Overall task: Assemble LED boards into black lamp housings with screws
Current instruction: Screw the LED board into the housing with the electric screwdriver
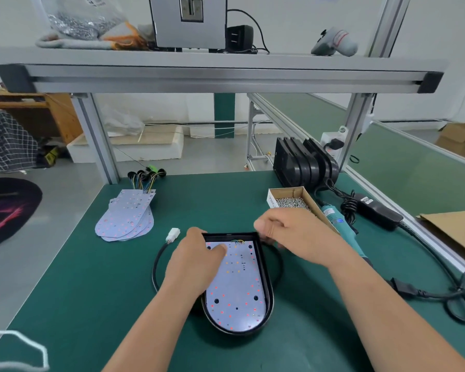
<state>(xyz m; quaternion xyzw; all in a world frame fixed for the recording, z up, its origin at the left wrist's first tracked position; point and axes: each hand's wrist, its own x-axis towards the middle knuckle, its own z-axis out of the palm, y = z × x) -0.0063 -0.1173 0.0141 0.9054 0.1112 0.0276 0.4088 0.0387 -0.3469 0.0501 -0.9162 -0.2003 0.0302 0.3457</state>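
Touching left fingers (218, 249), LED board (236, 294) inside housing (269, 292).

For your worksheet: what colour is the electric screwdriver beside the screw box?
The screwdriver is teal, clearest in the head view.

Left hand (196, 261): bare; the back of the hand and the thumb show, left of centre.
Right hand (293, 233): bare; knuckles and thumb show, fingertips blurred, right of centre.
Left forearm (151, 326): bare from the wrist to the near edge of the view.
Right forearm (381, 304): bare from the wrist to the near right corner; appears broader toward the near edge.
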